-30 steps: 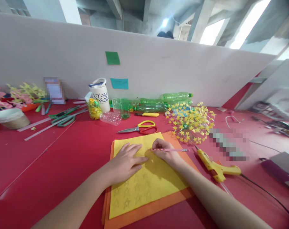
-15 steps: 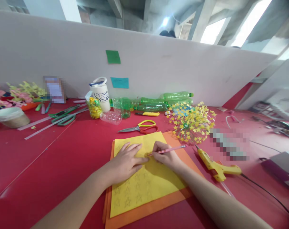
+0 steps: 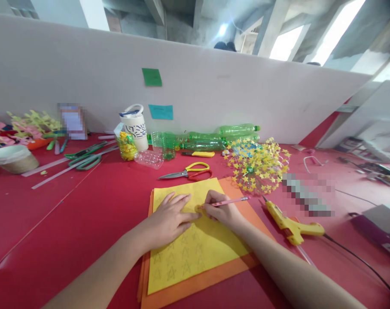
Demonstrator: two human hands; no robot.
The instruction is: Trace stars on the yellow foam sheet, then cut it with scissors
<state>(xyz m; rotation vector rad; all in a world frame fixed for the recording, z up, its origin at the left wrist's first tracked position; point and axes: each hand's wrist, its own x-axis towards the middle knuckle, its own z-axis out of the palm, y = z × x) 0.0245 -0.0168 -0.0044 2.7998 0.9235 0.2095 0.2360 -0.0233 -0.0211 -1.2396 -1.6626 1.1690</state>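
A yellow sheet [image 3: 214,246] lies on a stack of orange sheets [image 3: 249,266], with rows of pencil-drawn stars on its lower left. My left hand [image 3: 171,219] rests flat on the yellow sheet, fingers spread. My right hand [image 3: 222,208] grips a pink pencil [image 3: 230,201], its tip down near a small yellow piece by my left fingertips; whether that piece is loose I cannot tell. Just beyond the paper lie scissors [image 3: 185,172] with yellow and red handles. A spray of small yellow stars [image 3: 259,165] stands behind my right hand.
A yellow glue gun [image 3: 293,225] with a cord lies at the right. Green plastic bottles [image 3: 208,143], a box cutter [image 3: 203,154] and a white tumbler [image 3: 135,128] are along the partition [image 3: 246,90]. Green-handled scissors [image 3: 85,162] and a tub [image 3: 14,159] are at the left.
The pencil's upper end has swung slightly left as my right hand makes a small movement. My left hand stays in place on the sheet.
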